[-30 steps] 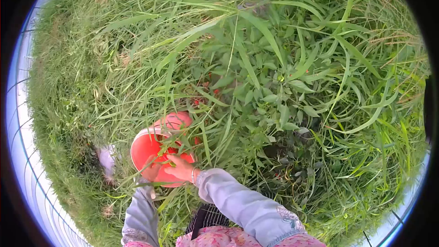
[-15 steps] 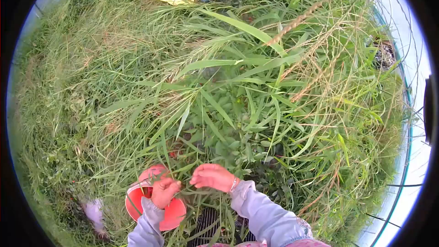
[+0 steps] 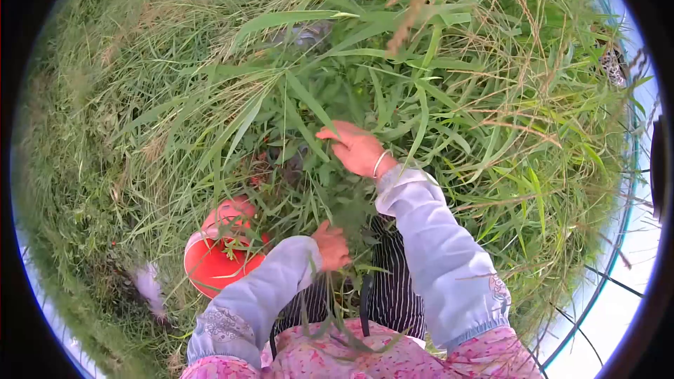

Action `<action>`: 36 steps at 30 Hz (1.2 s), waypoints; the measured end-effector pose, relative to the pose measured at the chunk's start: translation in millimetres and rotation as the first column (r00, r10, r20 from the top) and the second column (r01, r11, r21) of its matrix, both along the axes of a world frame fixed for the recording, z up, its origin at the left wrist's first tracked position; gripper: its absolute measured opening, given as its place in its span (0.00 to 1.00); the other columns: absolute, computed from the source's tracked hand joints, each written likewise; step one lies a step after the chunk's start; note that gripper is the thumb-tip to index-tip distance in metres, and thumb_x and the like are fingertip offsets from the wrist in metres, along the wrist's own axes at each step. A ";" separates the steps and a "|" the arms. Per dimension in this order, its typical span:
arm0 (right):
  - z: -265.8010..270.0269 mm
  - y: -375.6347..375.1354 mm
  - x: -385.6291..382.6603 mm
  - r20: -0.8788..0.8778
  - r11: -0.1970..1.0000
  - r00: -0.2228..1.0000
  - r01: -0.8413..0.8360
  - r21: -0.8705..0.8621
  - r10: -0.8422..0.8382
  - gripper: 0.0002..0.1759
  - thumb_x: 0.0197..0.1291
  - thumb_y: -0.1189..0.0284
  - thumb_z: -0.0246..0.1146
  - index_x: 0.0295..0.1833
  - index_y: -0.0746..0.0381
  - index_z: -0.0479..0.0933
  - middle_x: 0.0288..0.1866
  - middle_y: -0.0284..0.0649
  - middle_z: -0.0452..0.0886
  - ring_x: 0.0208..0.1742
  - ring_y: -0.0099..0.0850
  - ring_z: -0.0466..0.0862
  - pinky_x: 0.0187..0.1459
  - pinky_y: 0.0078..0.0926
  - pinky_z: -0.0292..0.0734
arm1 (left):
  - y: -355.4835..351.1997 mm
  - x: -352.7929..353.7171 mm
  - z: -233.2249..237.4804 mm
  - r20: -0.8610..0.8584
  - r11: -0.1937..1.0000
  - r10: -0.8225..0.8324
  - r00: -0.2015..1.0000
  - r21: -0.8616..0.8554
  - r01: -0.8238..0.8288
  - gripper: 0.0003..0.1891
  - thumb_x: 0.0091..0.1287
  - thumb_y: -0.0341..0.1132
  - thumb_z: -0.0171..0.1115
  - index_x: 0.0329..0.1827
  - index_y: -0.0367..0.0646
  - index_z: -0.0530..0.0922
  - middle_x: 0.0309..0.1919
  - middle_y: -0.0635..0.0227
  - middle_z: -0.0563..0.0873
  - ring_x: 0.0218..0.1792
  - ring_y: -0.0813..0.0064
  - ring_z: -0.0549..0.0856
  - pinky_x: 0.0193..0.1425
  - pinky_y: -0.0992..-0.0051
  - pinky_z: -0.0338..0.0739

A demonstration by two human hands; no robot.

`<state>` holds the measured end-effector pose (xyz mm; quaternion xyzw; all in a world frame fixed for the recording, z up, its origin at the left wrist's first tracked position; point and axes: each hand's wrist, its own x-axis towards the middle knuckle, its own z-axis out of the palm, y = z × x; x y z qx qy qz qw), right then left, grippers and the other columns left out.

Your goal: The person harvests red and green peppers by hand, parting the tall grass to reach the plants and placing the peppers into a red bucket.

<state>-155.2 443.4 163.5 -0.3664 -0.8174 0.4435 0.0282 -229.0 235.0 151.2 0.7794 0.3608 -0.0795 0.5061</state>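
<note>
Right hand (image 3: 357, 150), loosely curled, reaches into green leafy plants (image 3: 337, 102); left hand (image 3: 331, 245), half-open beside red plastic bucket (image 3: 214, 267), grip unclear.

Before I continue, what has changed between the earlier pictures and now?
Both hands have left the bucket: the left hand moved right, low in front of the knees, and the right hand reached forward into the plants. Whether either grip holds anything, I cannot tell. The bucket is still in the grass, to the person's left.
</note>
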 end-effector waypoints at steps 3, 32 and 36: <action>-22.1 45.9 -20.3 0.119 0.874 0.974 -0.223 0.431 0.190 0.29 0.50 0.78 0.56 0.62 0.51 0.69 0.65 0.43 0.65 0.69 0.48 0.60 0.63 0.41 0.63 | -37.3 -15.9 -30.9 -0.169 0.993 -0.121 0.978 -0.025 0.119 0.14 0.61 0.48 0.54 0.30 0.51 0.83 0.32 0.67 0.83 0.49 0.67 0.78 0.59 0.57 0.62; -87.8 204.2 429.3 0.446 0.778 0.638 0.494 0.388 -0.628 0.49 0.47 0.57 0.69 0.70 0.65 0.54 0.66 0.58 0.63 0.67 0.50 0.64 0.66 0.35 0.59 | 330.3 64.7 -7.2 0.007 0.689 0.503 0.864 0.601 -0.406 0.24 0.59 0.39 0.58 0.60 0.47 0.68 0.61 0.54 0.68 0.62 0.55 0.70 0.62 0.54 0.67; -114.0 168.3 502.6 0.603 0.840 0.585 0.380 0.387 -0.543 0.52 0.44 0.60 0.70 0.71 0.66 0.51 0.68 0.59 0.58 0.68 0.52 0.60 0.68 0.37 0.57 | 377.5 -15.1 -20.7 -0.242 0.539 0.647 0.723 0.816 -0.209 0.33 0.60 0.47 0.60 0.68 0.51 0.60 0.67 0.52 0.62 0.66 0.53 0.64 0.64 0.45 0.61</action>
